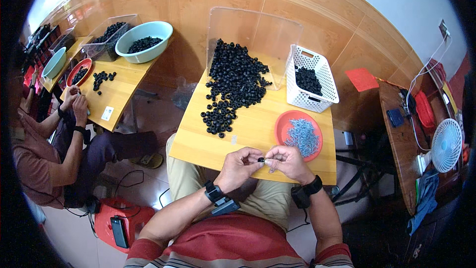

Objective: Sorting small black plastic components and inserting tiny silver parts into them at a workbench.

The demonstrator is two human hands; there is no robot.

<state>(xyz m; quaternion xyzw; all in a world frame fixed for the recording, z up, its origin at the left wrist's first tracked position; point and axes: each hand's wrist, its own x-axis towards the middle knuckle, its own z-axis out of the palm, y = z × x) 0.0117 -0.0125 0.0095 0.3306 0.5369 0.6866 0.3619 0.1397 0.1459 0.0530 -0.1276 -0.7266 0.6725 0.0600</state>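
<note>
Near the front edge of the wooden table (198, 145), my two hands meet fingertip to fingertip. My left hand (235, 167) is closed in a pinch on a small black ring-shaped piece (261, 160). My right hand (291, 163) pinches right beside it, fingers closed; what lies between them is too small to make out. Just beyond my right hand, a red round plate (280, 128) holds a heap of small silvery metal pieces (303, 136). Across the table spreads a large pile of similar black pieces (235, 77), with looser ones toward me.
A clear plastic panel (253, 25) stands behind the pile. A white perforated basket (325, 87) with black pieces sits at the back right. Left, a person (54, 154) works at another table (111, 97) with a green basin (161, 49). A fan (446, 145) is far right.
</note>
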